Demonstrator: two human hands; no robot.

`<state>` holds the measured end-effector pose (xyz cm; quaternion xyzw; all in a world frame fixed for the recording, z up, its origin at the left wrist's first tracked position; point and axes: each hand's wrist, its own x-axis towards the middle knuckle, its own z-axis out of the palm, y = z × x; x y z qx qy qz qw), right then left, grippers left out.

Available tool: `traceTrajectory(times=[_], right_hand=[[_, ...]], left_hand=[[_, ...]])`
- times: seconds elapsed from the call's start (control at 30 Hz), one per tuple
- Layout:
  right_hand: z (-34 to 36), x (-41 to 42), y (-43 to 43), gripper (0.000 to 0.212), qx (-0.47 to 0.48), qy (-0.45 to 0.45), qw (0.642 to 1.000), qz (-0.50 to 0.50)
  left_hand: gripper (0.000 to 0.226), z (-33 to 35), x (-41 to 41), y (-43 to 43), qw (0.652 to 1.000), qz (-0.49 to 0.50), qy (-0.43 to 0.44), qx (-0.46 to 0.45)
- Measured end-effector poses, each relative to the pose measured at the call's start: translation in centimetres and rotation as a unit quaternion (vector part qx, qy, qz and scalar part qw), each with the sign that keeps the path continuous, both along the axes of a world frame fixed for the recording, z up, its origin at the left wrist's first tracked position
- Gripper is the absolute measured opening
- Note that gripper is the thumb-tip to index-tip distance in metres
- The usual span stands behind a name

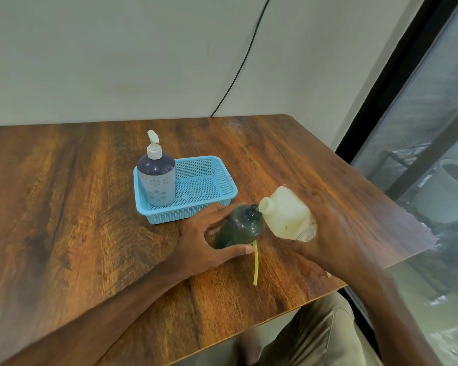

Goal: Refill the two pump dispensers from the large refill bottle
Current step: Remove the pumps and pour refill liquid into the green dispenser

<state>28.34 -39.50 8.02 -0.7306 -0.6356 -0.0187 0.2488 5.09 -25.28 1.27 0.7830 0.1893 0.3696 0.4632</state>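
Note:
My left hand (204, 235) grips a dark green dispenser bottle (239, 228) standing on the wooden table (77, 207), its pump removed and neck open. My right hand (328, 233) holds the white refill bottle (286, 212) tilted, with its open mouth right at the green bottle's neck. A yellow-green pump tube (255, 265) lies on the table just in front of the green bottle; its pump head is hidden. A second dispenser (158, 178), dark purple liquid with a white pump, stands upright in the left end of a blue basket (209, 186).
The basket's right part holds nothing. The table meets a wall at the back, where a black cable (238, 72) hangs. Its right edge runs beside a window. My knee (315, 336) shows below the front edge.

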Motion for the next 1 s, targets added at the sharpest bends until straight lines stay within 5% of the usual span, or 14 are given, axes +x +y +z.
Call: traceTrajectory(times=[1.0], right_hand=[[0.9,-0.7,-0.1,0.100,-0.010,0.007,1.000,0.001]], left_hand=[[0.079,-0.1,0.1,0.1,1.000,0.000,-0.003,0.003]])
